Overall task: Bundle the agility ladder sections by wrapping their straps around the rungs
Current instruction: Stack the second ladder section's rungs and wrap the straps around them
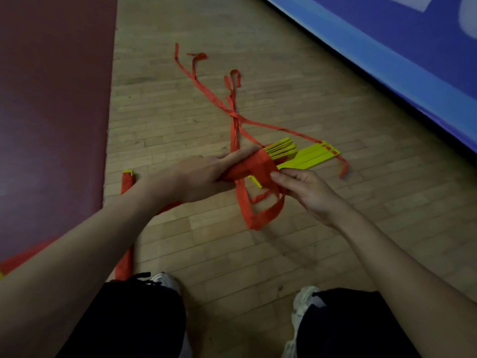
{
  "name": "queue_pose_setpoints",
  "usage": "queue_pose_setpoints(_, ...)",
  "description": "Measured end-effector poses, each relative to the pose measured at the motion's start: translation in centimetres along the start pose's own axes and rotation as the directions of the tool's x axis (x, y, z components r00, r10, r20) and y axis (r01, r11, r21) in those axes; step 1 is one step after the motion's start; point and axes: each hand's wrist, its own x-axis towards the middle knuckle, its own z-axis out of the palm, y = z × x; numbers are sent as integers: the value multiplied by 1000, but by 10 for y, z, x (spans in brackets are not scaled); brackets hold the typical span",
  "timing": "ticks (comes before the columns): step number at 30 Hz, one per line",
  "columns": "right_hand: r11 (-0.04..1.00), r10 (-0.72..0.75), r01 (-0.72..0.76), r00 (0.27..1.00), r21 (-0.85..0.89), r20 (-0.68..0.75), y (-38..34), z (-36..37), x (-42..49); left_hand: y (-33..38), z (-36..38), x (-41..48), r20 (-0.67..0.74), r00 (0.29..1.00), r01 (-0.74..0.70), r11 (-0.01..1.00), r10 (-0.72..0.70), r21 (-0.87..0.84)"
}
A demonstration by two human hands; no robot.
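White shapes on the blue wall panel (387, 60) at upper right may be lettering, but they are cropped and too blurred to read. No other marking shows.

The agility ladder has flat, bright yellow rungs joined by orange fabric strap. The person holds a rung bundle (280, 151) above the wooden floor (180, 130), in front of the knees and near the middle of the view. Its yellow ends fan out slightly toward the right. Several turns of strap (247, 167) are wound around the bundle's near part in a thick orange band.

The left hand (206, 174) grips this wrapped part, with the fingers lying together along the top and the thumb underneath. The right hand (307, 192) is just beside it, and its thumb and fingertips (275, 174) are closed in a pinch on the strap at the right edge of the wrap. Below the hands a slack strap loop (258, 218) hangs down.

Just behind the held bundle, loose rungs (312, 157) lie flat and side by side on the floor, with strap threaded through slots at their far ends. From there a trailing strap (214, 99) runs away across the boards, crossing itself and curling at its ends.

To the left, a wrapped bundle (127, 180) with a yellow tip lies at the edge of a maroon mat (51, 99). White shoes (304, 298) and dark trousers (129, 319) fill the bottom of the view.
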Motion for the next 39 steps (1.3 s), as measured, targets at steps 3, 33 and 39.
queue_pose_setpoints(3, 982, -14, 6, 999, -191, -41, 3, 1, -1, -1, 1, 0, 49, 998, 39, 999, -40, 14)
queue_pose_setpoints(33, 990, -143, 127, 931, -69, -335, -31, 20, -21, 6, -15, 10, 205, 977, 212, 323, -56, -922)
queue_pose_setpoints(39, 962, -273, 272, 949, -32, -155, -32, 14, -21, 11, -19, 10, 264, 949, 226, 216, 170, -950)
